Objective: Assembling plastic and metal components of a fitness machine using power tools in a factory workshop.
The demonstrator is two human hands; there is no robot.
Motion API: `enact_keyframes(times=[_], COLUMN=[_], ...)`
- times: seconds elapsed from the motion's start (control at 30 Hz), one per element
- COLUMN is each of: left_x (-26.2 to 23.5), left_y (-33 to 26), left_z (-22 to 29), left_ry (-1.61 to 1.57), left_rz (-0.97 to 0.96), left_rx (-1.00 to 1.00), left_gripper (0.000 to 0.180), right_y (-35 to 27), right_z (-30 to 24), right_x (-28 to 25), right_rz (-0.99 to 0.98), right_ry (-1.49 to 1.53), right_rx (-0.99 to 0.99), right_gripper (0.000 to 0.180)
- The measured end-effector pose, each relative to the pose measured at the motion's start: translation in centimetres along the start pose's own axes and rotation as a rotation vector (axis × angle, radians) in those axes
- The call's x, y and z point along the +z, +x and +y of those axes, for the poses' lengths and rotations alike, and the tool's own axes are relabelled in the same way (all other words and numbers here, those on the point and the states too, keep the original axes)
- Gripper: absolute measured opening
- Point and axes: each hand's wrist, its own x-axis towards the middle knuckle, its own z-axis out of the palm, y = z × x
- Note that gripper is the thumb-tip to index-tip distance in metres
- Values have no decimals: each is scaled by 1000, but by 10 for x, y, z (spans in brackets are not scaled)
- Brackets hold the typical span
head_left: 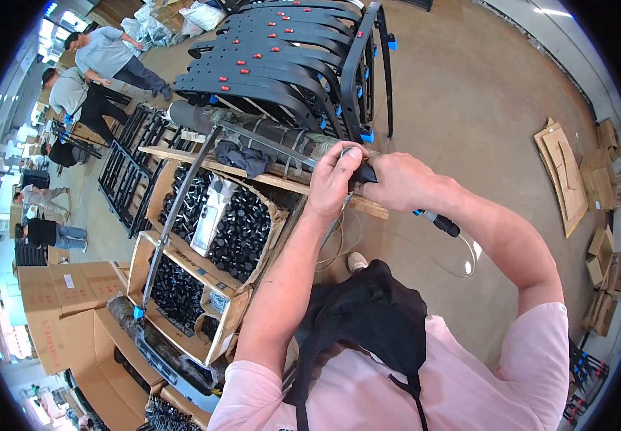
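A bent black metal tube frame (181, 194) lies across a padded roll and the parts boxes, its near arm running up to my hands. My left hand (332, 179) is closed around the end of that arm, thumb on top, beside a dark rounded piece (360, 171). Pressed close against it from the right, my right hand (400, 179) is closed around a hand tool. The tool's black cylindrical tail (445, 225) sticks out below my wrist, near a thin clear hose (470, 266). My fingers hide the tool's front end and the contact point.
Cardboard boxes (217, 267) of black knob-like fittings stand left of my arms, with a white box (210, 215) among the fittings. Stacked black curved frames (274, 65) rise ahead. A wooden board (267, 178) edges the bench. Other people (113, 57) stand far left. Flattened cardboard (563, 176) lies right.
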Motion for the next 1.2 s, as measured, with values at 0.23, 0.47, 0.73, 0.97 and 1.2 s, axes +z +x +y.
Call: enact_keyframes(times=[0.23, 0.47, 0.73, 0.97, 1.2], left_x=[-1, -3, -11, -15, -20], left_y=[-2, -2, -9, -9, -7], left_z=[2, -2, -9, -12, -16], left_ry=[29, 11, 1, -38, -23], left_rz=[-4, -47, -36, -39, -63], left_rx=[12, -11, 12, -4, -29], left_gripper=[24, 23, 21, 20, 20], right_y=[8, 3, 8, 12, 21], right_z=[6, 1, 1, -2, -9], right_x=[9, 10, 12, 18, 19], right_rz=[-10, -11, 18, -15, -172], right_ry=[-1, 13, -39, -54, 30], right_rx=[4, 33, -11, 28, 196], right_gripper=[40, 44, 50, 53, 36])
